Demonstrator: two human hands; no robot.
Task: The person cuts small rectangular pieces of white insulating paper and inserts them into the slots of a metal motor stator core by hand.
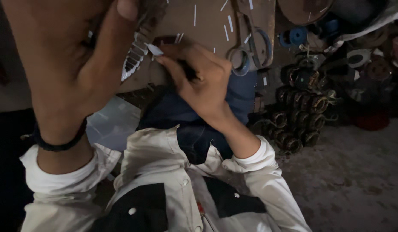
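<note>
a person in a pale long-sleeved shirt with dark panels sits over a brown work board (207, 25) that serves as a counter, seen from a camera on their own head. all places below are given from that board.

largest in view, at the board's left edge and very close to the camera, is the left hand (65, 64). its fingers are curled shut around a toothed metal piece (136, 53), a dark, ridged strip, perhaps a stack of slotted plates; the light is too poor to be sure. the piece's long axis runs slantwise, from upper right under the thumb down to a pointed tip at lower left, just off the board's lower left corner.

next, over the board's lower middle, is the right hand (203, 83). its thumb and first fingers are pressed together, pinching a small pale strip (154, 49). the strip lies flat, its long axis running left to right, its free end pointing left toward the toothed piece. the strip's tip sits just beside the teeth, seemingly touching them, so the right hand's fingers lie to the right of the piece.

on the board's right part rests a pair of large scissors (250, 41), blades pointing up and handles toward the person. several more pale strips (230, 23) lie scattered on the board's top. to the right of the board, on the floor, sits a heap of dark coiled rings (300, 116).
</note>
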